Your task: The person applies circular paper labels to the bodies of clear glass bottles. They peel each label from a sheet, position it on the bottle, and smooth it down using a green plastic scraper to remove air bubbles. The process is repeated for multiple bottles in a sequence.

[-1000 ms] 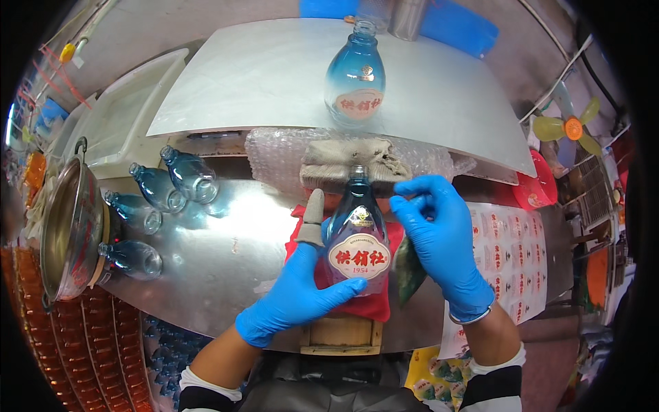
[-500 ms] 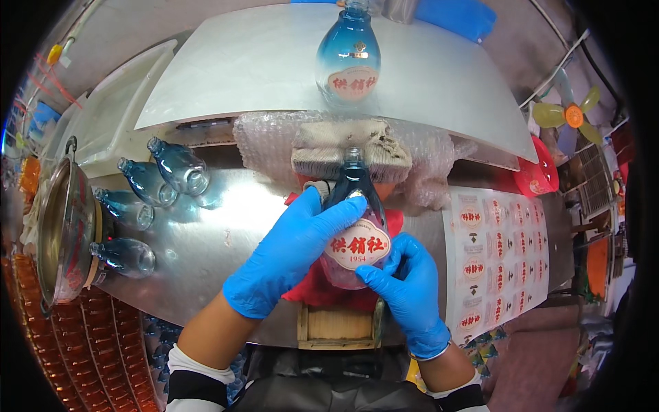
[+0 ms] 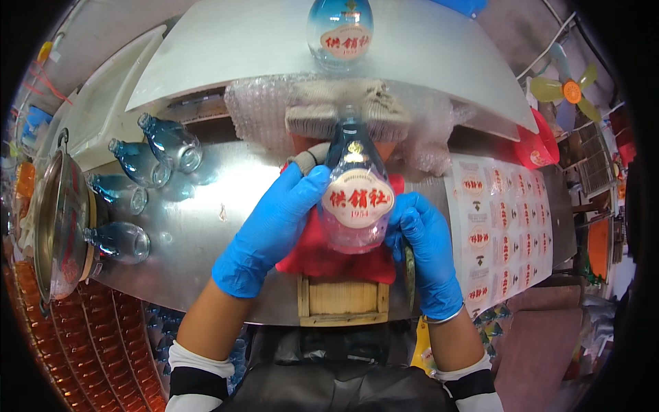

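Observation:
A glass bottle (image 3: 353,237), dark blue at the neck and clear toward its base, lies in front of me. It bears a cream oval label (image 3: 358,200) with red print and a gold emblem. My left hand (image 3: 271,226), in a blue glove, grips the bottle's left side, thumb beside the label. Against its right side are the curled fingers of my right hand (image 3: 425,254), also blue-gloved. A thin greenish strip (image 3: 410,278) hangs from that hand, its upper end hidden. The bottle's neck rests toward a ribbed whitish cloth pad (image 3: 316,117); a red cloth (image 3: 305,250) is underneath.
Several blue glass bottles (image 3: 122,242) lie at the left beside a metal pan (image 3: 58,226). A sheet of labels (image 3: 491,233) lies at right. Behind are bubble wrap (image 3: 257,113) and a white board (image 3: 254,48) carrying another labelled bottle (image 3: 341,44). A wooden block (image 3: 343,300) is in front.
My left thumb has moved off the emblem to the bottle's side. My right hand has shifted up from the label's lower edge to its right side, and the greenish strip now shows.

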`<state>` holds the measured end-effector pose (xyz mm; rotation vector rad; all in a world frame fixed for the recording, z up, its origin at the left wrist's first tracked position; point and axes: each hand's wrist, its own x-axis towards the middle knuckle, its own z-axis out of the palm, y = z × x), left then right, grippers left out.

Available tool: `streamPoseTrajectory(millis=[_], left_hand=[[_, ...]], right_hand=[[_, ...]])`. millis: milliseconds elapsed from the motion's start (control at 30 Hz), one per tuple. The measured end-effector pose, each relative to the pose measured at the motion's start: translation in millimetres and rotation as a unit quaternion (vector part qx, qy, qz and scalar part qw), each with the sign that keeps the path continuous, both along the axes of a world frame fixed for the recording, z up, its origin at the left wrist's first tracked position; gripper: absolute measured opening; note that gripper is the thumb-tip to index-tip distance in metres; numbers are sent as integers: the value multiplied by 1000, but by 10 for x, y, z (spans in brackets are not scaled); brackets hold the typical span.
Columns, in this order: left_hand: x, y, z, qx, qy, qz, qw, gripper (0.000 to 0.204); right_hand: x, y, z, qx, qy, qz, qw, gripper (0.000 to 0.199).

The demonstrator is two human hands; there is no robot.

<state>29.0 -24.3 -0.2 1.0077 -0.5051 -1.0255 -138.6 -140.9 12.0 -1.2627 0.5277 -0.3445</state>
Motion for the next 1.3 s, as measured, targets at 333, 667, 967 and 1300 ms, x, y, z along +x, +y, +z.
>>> streamPoseTrajectory(millis=[333,667,967,1300], left_hand=[[10,-165,288,-6,137,2,991,35],[129,-285,423,38,202,-21,978,26],[90,-332,372,93,141,-3,986,21],[71,-219,320,47,72,-53,995,28]], right_hand=[[66,78,33,36,6,-42,998,21],[104,84,76,18,23,-32,999,27],[108,79,103,22,36,-28,999,26],[111,94,110,0,29,-30,999,25]])
